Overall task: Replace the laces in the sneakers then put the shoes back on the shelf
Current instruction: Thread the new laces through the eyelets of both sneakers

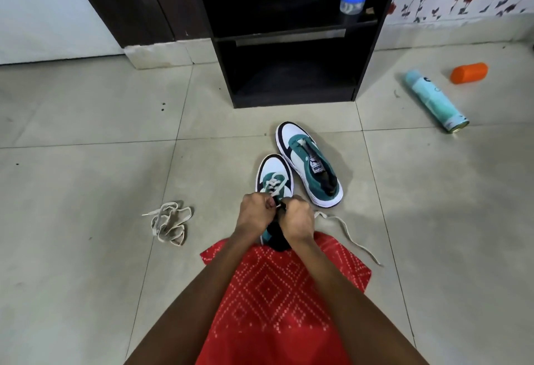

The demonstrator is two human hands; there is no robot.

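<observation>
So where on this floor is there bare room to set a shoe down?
Bare tiles lie left of the black shelf unit, beyond the loose lace pile, and between the unlaced sneaker and the spray can. Crowded in front of the person: the left hand and right hand grip the lace on the near sneaker, its tail trailing rightward.

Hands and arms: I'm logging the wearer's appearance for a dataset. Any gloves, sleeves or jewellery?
The left hand and right hand are both bare, with no gloves, rings or watch visible. No sleeves are in view. Beneath the arms is a red garment with a white diamond pattern.
</observation>
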